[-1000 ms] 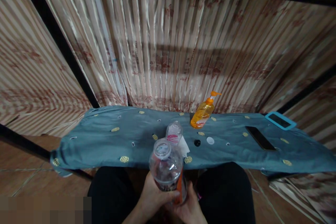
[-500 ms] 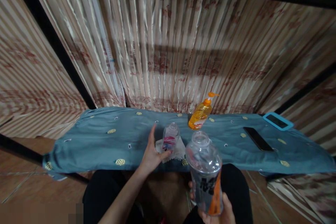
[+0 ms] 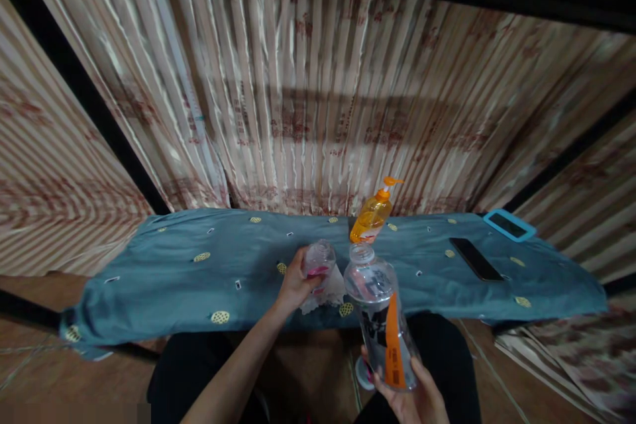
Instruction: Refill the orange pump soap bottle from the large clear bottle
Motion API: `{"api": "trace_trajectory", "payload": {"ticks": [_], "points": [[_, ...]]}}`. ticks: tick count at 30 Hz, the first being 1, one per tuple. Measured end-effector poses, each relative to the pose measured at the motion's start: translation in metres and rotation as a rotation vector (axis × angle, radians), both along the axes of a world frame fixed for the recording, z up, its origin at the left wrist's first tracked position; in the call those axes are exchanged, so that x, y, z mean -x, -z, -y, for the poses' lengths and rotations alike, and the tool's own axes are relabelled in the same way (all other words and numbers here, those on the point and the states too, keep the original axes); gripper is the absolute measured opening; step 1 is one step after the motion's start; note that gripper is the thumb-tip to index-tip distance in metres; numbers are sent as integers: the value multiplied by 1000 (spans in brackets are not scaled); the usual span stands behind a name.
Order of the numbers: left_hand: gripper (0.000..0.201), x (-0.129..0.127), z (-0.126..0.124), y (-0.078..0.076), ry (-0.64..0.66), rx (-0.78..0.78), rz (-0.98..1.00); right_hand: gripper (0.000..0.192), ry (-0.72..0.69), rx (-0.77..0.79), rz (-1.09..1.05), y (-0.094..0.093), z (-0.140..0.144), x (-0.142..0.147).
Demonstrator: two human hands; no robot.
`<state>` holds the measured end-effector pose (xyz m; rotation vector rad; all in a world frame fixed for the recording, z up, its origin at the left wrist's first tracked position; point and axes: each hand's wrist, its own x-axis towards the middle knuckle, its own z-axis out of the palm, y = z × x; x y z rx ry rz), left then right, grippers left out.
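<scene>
Your left hand (image 3: 297, 283) is curled round the small clear plastic bottle with a pink label (image 3: 320, 254), over the crumpled white tissue (image 3: 336, 288) near the blue-green cloth-covered table's (image 3: 169, 278) front edge, probably steadying it; your right hand (image 3: 416, 396) wraps the large clear plastic bottle with an orange-and-black label (image 3: 380, 324) near its base, before that edge, seemingly leaving its neck unobstructed.

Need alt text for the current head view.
A person's right hand holds a large clear bottle, while the left hand holds a smaller clear bottle near white paper. On the teal patterned cloth, an orange pump bottle stands farther back; a black phone lies to the right.
</scene>
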<state>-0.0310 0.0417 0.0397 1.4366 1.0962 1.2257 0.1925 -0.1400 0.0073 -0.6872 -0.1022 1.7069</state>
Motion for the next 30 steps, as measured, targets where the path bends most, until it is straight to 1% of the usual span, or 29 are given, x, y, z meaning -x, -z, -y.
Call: {"api": "trace_trajectory", "payload": {"ticks": [4, 8, 10, 15, 18, 24, 27, 30], "points": [[50, -7, 5, 3, -113, -10, -90, 39, 2, 18, 45, 2, -2, -1], [50, -11, 6, 4, -164, -27, -159, 38, 31, 35, 107, 1, -6, 1], [49, -11, 7, 4, -156, -53, -188, 38, 57, 44, 148, -1, -8, 3], [53, -9, 10, 3, -60, -62, -181, 36, 140, 48, 242, -5, -11, 9], [54, -9, 10, 6, -59, -40, -177, 36, 160, 60, 280, -4, -12, 5], [57, -14, 11, 13, -77, -45, -148, 39, 146, 92, 312, -3, -5, -12], [59, -15, 13, 14, -84, -38, -150, 37, 184, 96, 334, -11, 1, -13], [58, -16, 15, 11, -71, -42, -136, 37, 231, 99, 355, -26, 6, -9]]}}
